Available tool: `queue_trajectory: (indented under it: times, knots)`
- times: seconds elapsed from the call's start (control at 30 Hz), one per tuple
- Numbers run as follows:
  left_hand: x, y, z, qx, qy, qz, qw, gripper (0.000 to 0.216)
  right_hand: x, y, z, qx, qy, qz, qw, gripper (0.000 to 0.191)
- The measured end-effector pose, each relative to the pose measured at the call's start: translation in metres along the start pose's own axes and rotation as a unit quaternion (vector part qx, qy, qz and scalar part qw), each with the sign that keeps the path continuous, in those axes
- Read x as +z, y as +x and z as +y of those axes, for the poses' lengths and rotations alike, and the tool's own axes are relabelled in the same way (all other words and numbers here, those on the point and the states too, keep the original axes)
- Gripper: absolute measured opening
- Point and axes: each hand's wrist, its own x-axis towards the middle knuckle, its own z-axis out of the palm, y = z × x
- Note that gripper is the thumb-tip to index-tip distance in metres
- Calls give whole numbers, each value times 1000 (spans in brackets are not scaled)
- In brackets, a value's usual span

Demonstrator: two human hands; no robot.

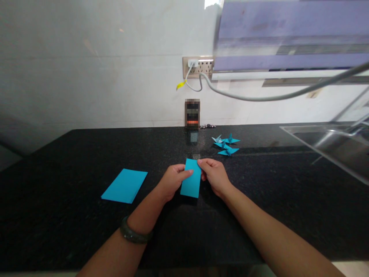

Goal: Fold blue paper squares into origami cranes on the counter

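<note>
Between my two hands is a blue sheet of paper (190,184), folded into a tall narrow rectangle and held a little above the counter. My left hand (172,180) grips its left edge, the thumb lying across the front and the fingers behind. At the upper right corner, my right hand (215,175) pinches the paper between thumb and fingers. A stack of blue paper (125,186) lies flat to the left of my left hand. Beyond my right hand sit several folded paper cranes (228,151), mostly blue with one paler.
The black countertop (72,227) runs back to a white wall. A phone-like blurred object (192,114) leans there beside a beaded string (208,126). A metal sink (340,142) is at the right. A grey cable (253,98) hangs from the wall socket (198,67).
</note>
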Motion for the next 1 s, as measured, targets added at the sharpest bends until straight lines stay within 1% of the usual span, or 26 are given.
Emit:
queue_trajectory:
  times: [0.07, 0.1, 0.17, 0.2, 0.23, 0.3, 0.37, 0.43, 0.5, 0.6, 0.7, 0.77, 0.8, 0.87, 0.93, 1.0]
  knots:
    - [1, 0, 1, -11, -25, -26, 999, 23, 0, 0, 0, -10, -13, -18, 1000, 27]
    - [1, 0, 1, -13, -42, -27, 999, 23, -1, 0, 1, -18, -24, -28, 999, 27]
    - [0, 1, 4, -8, -92, 4, 996, 22, -3, 0, 2, -54, -68, -39, 995, 23]
    - [-1, 2, 5, -2, -125, 31, 992, 20, -4, 0, 2, -88, -104, -41, 990, 20]
    - [-2, 3, 6, 3, -159, 62, 985, 19, -5, -1, 1, -132, -148, -45, 979, 22]
    - [-4, 6, 7, 7, -212, 111, 971, 15, -8, -3, -1, -239, -249, -62, 937, 35]
    - [-5, 7, 8, 6, -241, 126, 962, 10, -10, -6, -3, -317, -322, -102, 886, 41]
    - [-4, 6, 8, 8, -249, 116, 962, 6, -10, -8, -5, -363, -357, -130, 851, 35]
    - [-2, 5, 8, 13, -242, 102, 965, 4, -10, -8, -5, -381, -365, -147, 837, 24]
    - [0, 4, 8, 23, -238, 87, 967, 4, -10, -7, -5, -374, -353, -171, 841, 14]
    - [-1, 5, 9, 22, -258, 96, 961, 16, -9, -9, -7, -358, -330, -207, 849, 8]
    - [-2, 6, 9, 22, -264, 99, 959, 20, -7, -10, -8, -341, -312, -209, 862, 8]
    - [-2, 6, 8, 26, -263, 93, 960, 20, -6, -10, -8, -329, -305, -194, 872, 11]
    - [-2, 6, 7, 39, -257, 81, 962, 19, -3, -10, -6, -295, -295, -137, 899, 16]
    - [0, 5, 6, 46, -252, 72, 964, 19, -2, -8, -4, -251, -290, -75, 921, 17]
    - [2, 4, 7, 46, -248, 67, 965, 17, -1, -5, -1, -203, -276, -35, 939, 16]
